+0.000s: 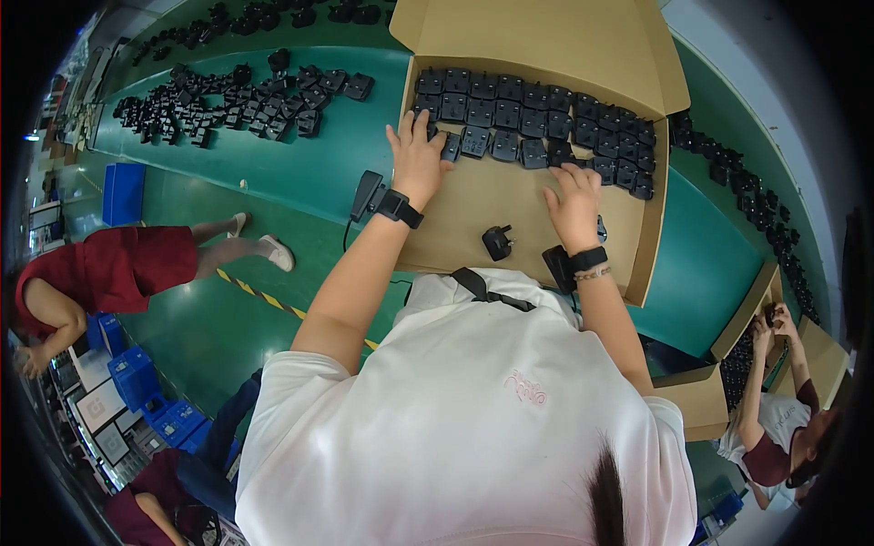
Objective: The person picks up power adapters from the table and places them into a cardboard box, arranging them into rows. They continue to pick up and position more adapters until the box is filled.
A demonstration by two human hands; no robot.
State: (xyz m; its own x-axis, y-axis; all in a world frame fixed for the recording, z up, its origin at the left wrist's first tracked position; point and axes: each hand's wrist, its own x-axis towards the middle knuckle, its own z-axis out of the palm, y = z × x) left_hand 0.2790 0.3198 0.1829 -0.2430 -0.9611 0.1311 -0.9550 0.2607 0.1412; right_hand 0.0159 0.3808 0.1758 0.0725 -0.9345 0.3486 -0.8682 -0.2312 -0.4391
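A cardboard box (492,196) lies open in front of me, with rows of black plug adapters (507,114) across its far part, pins up. At the left end of the nearest row is my left hand (418,166), fingers apart, fingertips touching the adapters there. My right hand (574,205) reaches to the near edge of the same row, right of its middle. Its fingers are slightly spread and bent, with the tips against the adapters; no adapter shows lifted in either hand. One loose plug adapter (497,242) lies on the cardboard between my forearms. Another dark piece shows partly beside my right wrist.
Many black adapters (228,105) lie heaped on the green table (364,150) at left, and more (756,191) line the right side. A co-worker (778,423) handles a dark piece over another box (696,400) at lower right. A person in red (137,264) is at left, near blue bins (135,376).
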